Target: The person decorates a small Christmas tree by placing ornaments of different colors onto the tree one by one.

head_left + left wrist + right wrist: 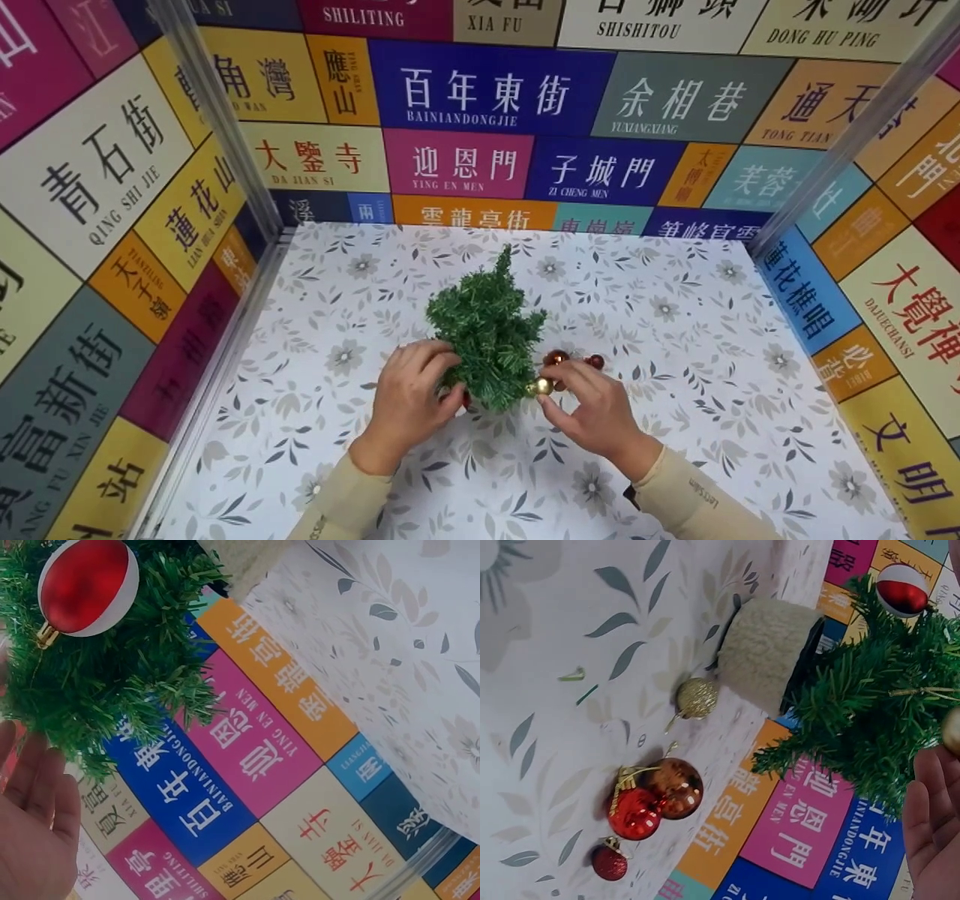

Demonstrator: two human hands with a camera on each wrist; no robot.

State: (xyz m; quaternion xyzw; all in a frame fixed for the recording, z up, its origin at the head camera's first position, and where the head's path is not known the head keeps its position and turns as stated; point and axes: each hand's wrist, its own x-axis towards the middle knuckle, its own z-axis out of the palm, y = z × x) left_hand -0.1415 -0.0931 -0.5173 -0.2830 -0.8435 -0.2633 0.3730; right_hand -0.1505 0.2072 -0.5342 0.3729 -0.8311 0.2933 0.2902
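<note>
A small artificial Christmas tree (487, 330) stands between both hands, its pot wrapped in cream fleece (769, 652). On the tree's left side, my left hand (412, 394) holds the green branches between thumb and fingers, the fingertips partly hidden in foliage. My right hand (596, 405) pinches a gold ball ornament (544, 385) at the lower right branches; its gold cord (922, 692) reaches the needles in the right wrist view. A red and white ball ornament (88, 586) hangs among the branches near the pot.
To the right of the tree lie a shiny red ball (635, 814), a bronze ball (675, 789), a small glittery red ball (610, 862) and a glittery gold ball (697, 697). Leaf-patterned cloth (345, 300) covers the table. Colourful lettered panels (487, 90) wall three sides.
</note>
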